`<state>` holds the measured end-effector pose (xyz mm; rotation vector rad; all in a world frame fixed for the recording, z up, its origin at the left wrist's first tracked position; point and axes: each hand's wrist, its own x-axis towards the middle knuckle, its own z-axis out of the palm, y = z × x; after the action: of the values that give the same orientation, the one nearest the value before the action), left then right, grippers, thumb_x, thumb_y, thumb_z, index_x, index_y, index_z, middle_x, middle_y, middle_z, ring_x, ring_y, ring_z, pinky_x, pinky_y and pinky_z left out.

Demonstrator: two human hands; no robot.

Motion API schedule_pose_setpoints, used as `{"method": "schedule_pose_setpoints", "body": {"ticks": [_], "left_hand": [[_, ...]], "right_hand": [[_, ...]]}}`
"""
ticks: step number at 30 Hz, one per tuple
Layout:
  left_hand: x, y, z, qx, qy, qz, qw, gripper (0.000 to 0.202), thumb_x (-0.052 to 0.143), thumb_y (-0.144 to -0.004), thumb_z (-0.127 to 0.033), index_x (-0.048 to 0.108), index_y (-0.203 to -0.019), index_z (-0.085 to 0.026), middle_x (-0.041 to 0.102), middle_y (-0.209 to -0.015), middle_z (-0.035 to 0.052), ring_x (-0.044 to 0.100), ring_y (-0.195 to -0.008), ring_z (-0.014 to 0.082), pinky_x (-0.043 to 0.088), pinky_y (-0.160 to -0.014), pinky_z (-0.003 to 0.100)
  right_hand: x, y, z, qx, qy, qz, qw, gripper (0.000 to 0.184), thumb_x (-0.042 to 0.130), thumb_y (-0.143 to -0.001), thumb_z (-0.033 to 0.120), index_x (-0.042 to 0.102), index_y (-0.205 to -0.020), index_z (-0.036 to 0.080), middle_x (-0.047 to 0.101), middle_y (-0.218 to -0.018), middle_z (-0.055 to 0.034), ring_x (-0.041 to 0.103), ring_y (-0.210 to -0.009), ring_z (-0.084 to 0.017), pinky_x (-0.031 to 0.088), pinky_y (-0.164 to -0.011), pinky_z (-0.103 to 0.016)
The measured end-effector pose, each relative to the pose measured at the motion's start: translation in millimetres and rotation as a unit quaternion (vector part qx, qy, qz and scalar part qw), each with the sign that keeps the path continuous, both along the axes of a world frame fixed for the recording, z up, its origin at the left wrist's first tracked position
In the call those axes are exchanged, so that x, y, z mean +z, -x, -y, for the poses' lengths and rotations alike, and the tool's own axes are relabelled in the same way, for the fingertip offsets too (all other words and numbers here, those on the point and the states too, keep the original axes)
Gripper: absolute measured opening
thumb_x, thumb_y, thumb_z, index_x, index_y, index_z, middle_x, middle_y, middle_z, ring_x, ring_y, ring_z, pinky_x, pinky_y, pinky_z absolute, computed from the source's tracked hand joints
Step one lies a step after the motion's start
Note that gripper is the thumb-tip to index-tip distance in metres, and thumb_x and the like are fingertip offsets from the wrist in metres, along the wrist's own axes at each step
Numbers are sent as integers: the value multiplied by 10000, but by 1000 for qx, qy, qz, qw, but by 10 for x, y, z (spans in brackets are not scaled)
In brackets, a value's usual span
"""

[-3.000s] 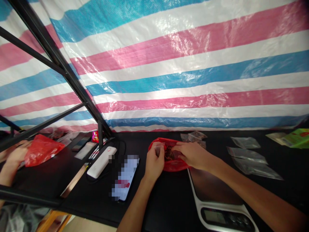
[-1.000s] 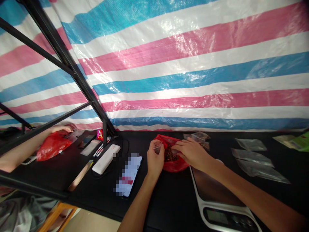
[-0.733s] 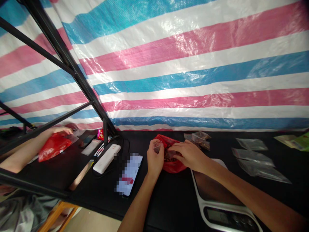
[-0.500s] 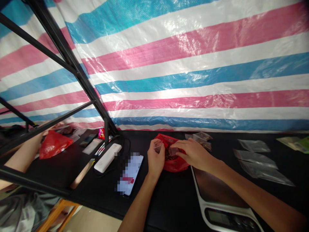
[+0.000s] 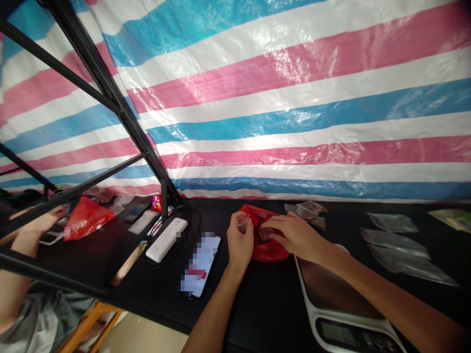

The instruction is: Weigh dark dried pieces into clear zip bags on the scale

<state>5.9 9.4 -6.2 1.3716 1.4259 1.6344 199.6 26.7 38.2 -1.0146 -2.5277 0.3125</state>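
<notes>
Working right over the open red bag (image 5: 270, 255), we have both hands in close, and it sits on the black table (image 5: 257, 306), mouth facing up, with a load of small dark pieces (image 5: 260, 236) showing inside. Our left hand (image 5: 240, 242) is at the bag's left rim, thumb and fingers curled nearly together around a small clear bag (image 5: 243, 224); whether that hand touches the red plastic too, we can't tell. Over on the other side, our right hand (image 5: 300, 238) reaches across the right rim, fingers bent, thumb close below them, and we have a small translucent item (image 5: 265, 232) pinched at the tips, its shape too blurred to call.

Under our right forearm lies the scale (image 5: 340, 289), its display (image 5: 334, 333) towards us and its far left corner just beside the red bag. Behind our right hand we spot filled clear bags (image 5: 312, 213), brownish stuff inside. Well to the right, flat clear bags (image 5: 395, 242) lie near one another, with a green packet (image 5: 452, 219) farther out.

On our left it's the phone (image 5: 200, 267), screen lit and partly blurred out, then a white block (image 5: 166, 240) with a black cable around it. Past the black frame (image 5: 110, 105), a co-worker's hand (image 5: 47, 220) is near a second red bag (image 5: 88, 219), and the striped sheet (image 5: 294, 98) fills our whole backdrop.
</notes>
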Motion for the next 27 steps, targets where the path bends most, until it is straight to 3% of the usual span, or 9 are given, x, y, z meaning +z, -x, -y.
{"method": "schedule_pose_setpoints", "body": {"ticks": [9,13,20,27], "left_hand": [[-29,-47,61,-90,-30,-75,993,341,693,-888,-195,630,-1221,-232,687,-1124,82,674,-1025,239,544,-945,403],[-39,-82,117,-117,-56,-128,983,386,663,-918,-188,619,-1296,-250,674,-1160,88,648,-1055,253,524,-986,438],[-26,-110,135,-126,-52,-106,985,470,672,-922,-204,583,-1381,-247,673,-1155,89,657,-1055,256,526,-1008,445],[-6,-95,115,-101,-47,-53,992,453,686,-917,-221,569,-1354,-238,673,-1125,71,665,-1013,227,530,-985,401]], "right_hand": [[348,-134,-20,-35,-87,-92,991,279,591,-1007,189,726,-1225,300,770,-1285,-37,707,-1170,-259,481,-980,-421],[372,-83,70,-2,-141,-83,987,319,530,-1045,163,707,-1277,291,758,-1324,-43,690,-1193,-254,467,-984,-421],[407,-84,126,43,-189,-27,981,443,506,-1037,101,646,-1408,298,693,-1443,-48,662,-1171,-256,444,-966,-429],[354,-103,45,-21,-184,-38,982,339,520,-1065,169,692,-1336,277,740,-1341,-68,672,-1209,-272,445,-980,-435]]}}
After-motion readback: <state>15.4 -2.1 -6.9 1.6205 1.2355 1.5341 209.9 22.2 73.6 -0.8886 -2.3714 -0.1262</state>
